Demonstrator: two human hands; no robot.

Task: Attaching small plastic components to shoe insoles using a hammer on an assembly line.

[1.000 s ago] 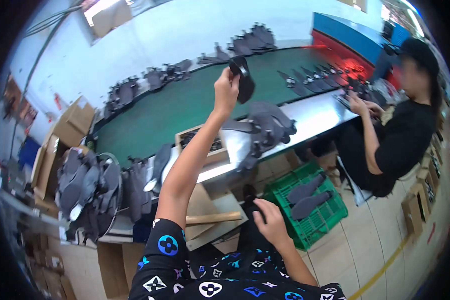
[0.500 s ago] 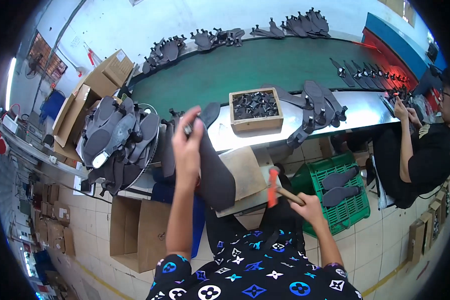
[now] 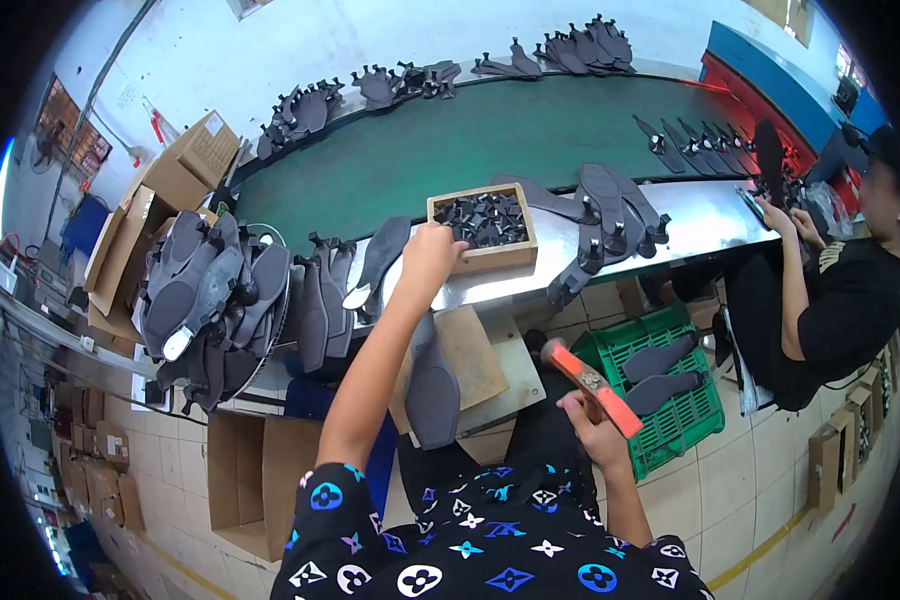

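Metal worktop carries a box of black pieces; our left hand seems to pick there, its fingers' grip we cannot tell. Our right hand grips a hammer; a sole lies below. Careful pinching seems needed next.

The person wears a loose black shirt with short sleeves, printed all over with a repeating pattern. Discs in white and bright blue carry black four-petal flowers; around them sit curved four-pointed diamonds and small flowers in white, blue, turquoise and purple. The left sleeve shows a large blue disc, and the right sleeve bears smaller white figures. Both forearms are bare, as are the left hand and right hand. The trousers are plain black.
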